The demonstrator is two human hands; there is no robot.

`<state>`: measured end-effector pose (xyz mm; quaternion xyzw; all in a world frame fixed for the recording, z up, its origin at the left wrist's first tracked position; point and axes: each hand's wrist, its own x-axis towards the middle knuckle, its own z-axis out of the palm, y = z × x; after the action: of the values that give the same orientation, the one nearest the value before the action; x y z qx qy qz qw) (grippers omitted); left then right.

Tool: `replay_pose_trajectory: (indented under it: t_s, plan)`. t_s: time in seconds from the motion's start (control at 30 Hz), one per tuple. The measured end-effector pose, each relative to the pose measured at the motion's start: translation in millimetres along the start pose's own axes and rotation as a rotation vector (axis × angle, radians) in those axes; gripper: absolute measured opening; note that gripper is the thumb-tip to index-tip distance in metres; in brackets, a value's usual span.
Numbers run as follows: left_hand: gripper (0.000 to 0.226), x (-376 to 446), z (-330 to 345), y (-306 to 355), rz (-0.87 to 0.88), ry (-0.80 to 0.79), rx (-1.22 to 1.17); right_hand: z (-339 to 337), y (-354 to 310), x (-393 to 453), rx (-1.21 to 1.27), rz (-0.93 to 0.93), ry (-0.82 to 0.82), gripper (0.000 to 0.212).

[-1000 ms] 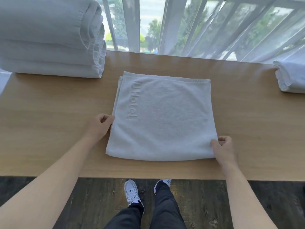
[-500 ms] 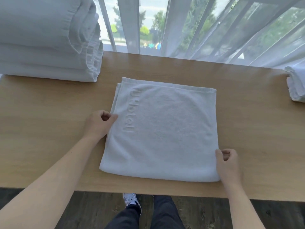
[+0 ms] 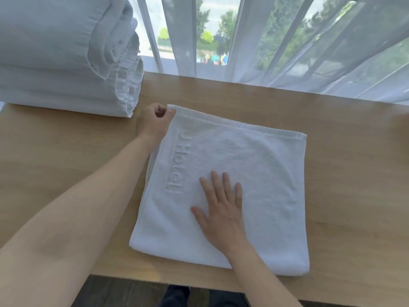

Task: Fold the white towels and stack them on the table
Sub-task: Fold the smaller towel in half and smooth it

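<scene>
Left hand point(image 3: 155, 121) moved up to towel's point(image 3: 254, 173) far-left corner; right hand point(image 3: 221, 209) now flat on top.

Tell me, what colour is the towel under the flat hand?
White, with raised lettering pressed into the towel along its left side, seen in the head view.

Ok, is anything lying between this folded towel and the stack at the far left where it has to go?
Nothing visible. Only bare table lies between the folded towel and the stack. The left hand pinches the towel's far left corner beside the stack; the right hand presses flat on top.
</scene>
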<state>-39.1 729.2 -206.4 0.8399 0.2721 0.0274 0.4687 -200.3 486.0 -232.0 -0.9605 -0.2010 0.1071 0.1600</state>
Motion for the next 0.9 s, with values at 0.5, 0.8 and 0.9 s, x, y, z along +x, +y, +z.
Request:
replay_pose_trajectory:
  t_s: [0.5,0.8,0.9]
  plan:
    - [0.044,-32.3,-23.6,-27.6,-0.208,-0.003,0.019,10.9,3.7,-23.7,-0.093,-0.020,-0.041,0.070]
    - [0.045,-134.2,-60.2,-75.1,-0.232,-0.473,0.047,9.1,-3.4,-33.4,-0.082,0.008,-0.014,0.070]
    - [0.027,-157.4,-68.5,-80.3,-0.174,-0.448,-0.223,12.8,-1.0,-45.2,-0.097,0.064,-0.056,0.070]
